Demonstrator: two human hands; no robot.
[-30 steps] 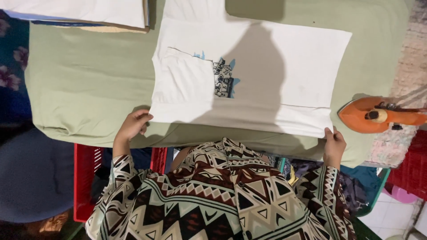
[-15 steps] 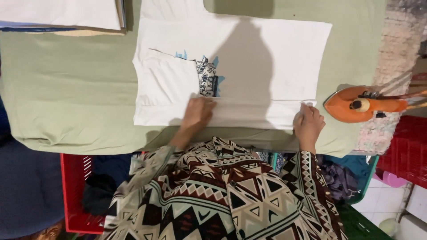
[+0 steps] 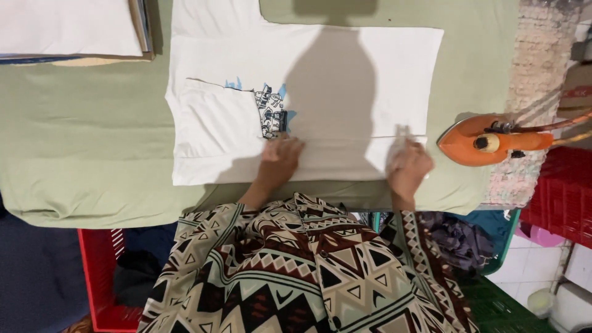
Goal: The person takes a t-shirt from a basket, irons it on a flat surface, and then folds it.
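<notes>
Since half a second ago, our hands have slid further up the shirt [image 3: 345,80], carrying its near hem with them. On the head view, our left hand [image 3: 280,157] and right hand [image 3: 408,165] lie flat on that folded strip. One side and the bottom are folded; the rest lies spread on the bench [image 3: 80,154], beside the iron [image 3: 487,140].

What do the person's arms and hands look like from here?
Both hands are bare: left hand, right hand, with no gloves, and no rings that I can make out. The arms wear loose long sleeves in a cream, brown and black geometric triangle pattern.
</notes>
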